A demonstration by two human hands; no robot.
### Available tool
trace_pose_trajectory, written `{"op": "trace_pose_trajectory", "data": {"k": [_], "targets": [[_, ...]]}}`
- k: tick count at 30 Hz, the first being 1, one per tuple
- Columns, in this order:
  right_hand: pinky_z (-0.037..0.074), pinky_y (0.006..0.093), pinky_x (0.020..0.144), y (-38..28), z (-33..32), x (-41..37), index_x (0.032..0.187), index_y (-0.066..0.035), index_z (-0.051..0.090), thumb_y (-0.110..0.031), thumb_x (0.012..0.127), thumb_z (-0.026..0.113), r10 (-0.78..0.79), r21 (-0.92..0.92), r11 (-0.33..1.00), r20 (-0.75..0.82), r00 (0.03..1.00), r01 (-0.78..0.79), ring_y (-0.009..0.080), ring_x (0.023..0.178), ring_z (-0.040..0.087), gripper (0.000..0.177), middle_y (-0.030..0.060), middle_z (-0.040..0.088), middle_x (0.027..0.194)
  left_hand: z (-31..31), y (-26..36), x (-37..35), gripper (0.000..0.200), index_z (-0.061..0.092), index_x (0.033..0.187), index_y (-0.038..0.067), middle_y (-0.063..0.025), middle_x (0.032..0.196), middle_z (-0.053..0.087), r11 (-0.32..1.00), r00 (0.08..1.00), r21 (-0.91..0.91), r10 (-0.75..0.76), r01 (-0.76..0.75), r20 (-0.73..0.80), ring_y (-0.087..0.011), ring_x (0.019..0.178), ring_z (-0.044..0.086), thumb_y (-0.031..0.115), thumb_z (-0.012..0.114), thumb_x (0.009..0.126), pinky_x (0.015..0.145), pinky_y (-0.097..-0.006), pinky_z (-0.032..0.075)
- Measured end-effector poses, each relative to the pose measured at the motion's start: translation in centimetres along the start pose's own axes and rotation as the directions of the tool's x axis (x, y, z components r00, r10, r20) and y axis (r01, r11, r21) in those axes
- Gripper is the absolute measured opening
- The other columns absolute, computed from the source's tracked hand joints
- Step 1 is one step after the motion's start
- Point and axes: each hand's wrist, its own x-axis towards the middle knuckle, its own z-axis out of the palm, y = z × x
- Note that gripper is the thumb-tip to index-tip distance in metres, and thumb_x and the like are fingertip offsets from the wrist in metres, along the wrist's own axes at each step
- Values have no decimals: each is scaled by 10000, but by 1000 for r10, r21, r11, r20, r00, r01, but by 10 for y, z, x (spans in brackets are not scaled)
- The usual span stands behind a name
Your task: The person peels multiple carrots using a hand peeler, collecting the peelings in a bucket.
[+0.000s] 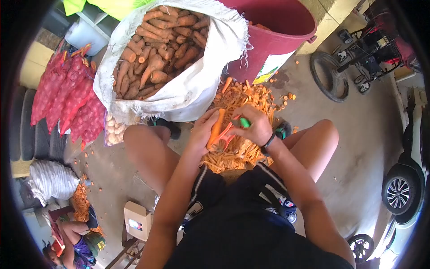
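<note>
In my left hand [205, 127] is a carrot [217, 128], held upright and slightly tilted, its orange surface bare along the side facing my other hand. My right hand [256, 125] grips a peeler [228, 134] with an orange-red frame and a bit of green at the handle. The peeler's head lies right against the carrot's side. Beneath both hands spreads a pile of carrot peelings [219, 162] on the floor between my legs. Just beyond them stands a white woven sack [179, 105], rolled open and full of unpeeled carrots [156, 62].
A dark red tub [251, 49] stands behind the sack on the right. Red net bags [67, 89] hang at the left, above stacked tyres [27, 121]. Another person [74, 237] sits at lower left near a cardboard box [137, 219]. A car wheel [398, 193] shows at right.
</note>
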Motion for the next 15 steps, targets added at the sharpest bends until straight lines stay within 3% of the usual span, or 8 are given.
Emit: {"op": "trace_pose_trajectory", "data": {"k": [2, 5, 6, 10, 13, 15], "targets": [[561, 391, 722, 14, -6, 8, 982, -61, 670, -223, 652, 917, 25, -54, 998, -72, 997, -29, 301, 835, 677, 443, 109, 662, 934, -15, -9, 2, 364, 577, 1323, 14, -60, 1031, 668, 995, 1000, 94, -16, 16, -2, -124, 798, 655, 226, 578, 1027, 667, -269, 572], [562, 403, 721, 40, -25, 21, 978, -50, 667, -222, 658, 916, 145, -226, 947, -327, 934, -226, 308, 848, 680, 441, 117, 663, 927, -10, -7, 1, 367, 595, 1316, 28, -47, 1021, 666, 993, 1000, 120, -7, 6, 6, -120, 830, 649, 238, 604, 1016, 669, -260, 565], [564, 406, 745, 42, -31, 24, 984, -40, 671, -218, 667, 916, 226, -227, 926, -305, 925, -301, 318, 859, 680, 438, 124, 674, 944, -10, -4, 0, 369, 594, 1317, 25, -47, 1023, 666, 995, 1000, 102, -1, 1, 9, -118, 840, 648, 238, 604, 1016, 672, -261, 566], [534, 350, 739, 6, -12, 5, 1002, -53, 671, -213, 675, 918, 68, 75, 995, -23, 997, -66, 254, 830, 663, 440, 106, 665, 912, -12, -6, 11, 339, 615, 1301, 43, -40, 1030, 667, 1000, 1000, -7, 6, -6, -25, -105, 823, 641, 226, 602, 1016, 673, -257, 560], [538, 350, 749, 5, -2, 1, 1000, -57, 671, -213, 671, 917, -21, 7, 1000, 20, 1000, 21, 264, 837, 664, 439, 104, 667, 911, -13, -10, 10, 326, 623, 1294, 57, -33, 1014, 667, 997, 999, 75, 37, -37, -4, -101, 790, 638, 225, 602, 1017, 661, -244, 549], [537, 357, 724, 20, -9, 11, 1008, -61, 669, -200, 676, 908, 48, -115, 991, -150, 988, -65, 268, 808, 658, 432, 100, 656, 897, -13, -9, 2, 324, 623, 1286, 49, -31, 1004, 667, 990, 1000, 137, 29, -31, 11, -100, 782, 637, 228, 603, 1017, 659, -240, 544]]}}
